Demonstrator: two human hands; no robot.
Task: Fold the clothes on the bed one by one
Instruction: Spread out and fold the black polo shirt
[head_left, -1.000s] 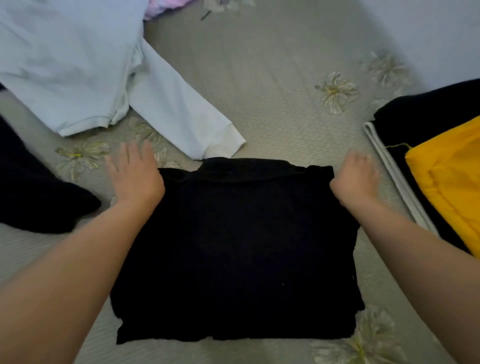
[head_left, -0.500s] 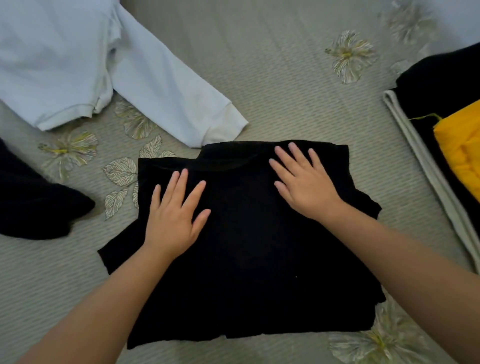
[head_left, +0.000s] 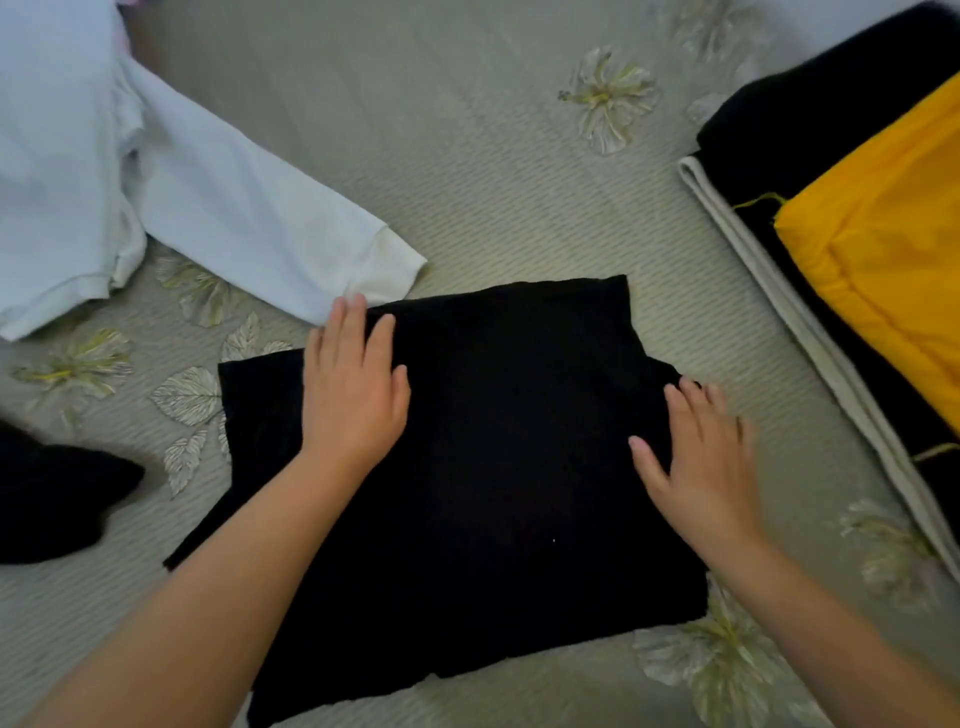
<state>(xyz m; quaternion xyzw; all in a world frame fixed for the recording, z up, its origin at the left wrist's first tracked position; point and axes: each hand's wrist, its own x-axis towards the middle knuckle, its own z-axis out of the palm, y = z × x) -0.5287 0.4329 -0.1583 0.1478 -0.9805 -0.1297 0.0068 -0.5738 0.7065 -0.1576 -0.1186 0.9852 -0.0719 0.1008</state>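
Hands, left and right, flat with straight fingers on unlabelled black garment.

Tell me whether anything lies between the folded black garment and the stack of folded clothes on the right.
Nothing visible does. Both hands, left hand and right hand, rest flat on the black garment. Between it and the stack only bare bedspread shows. The white shirt's sleeve lies on the opposite side.
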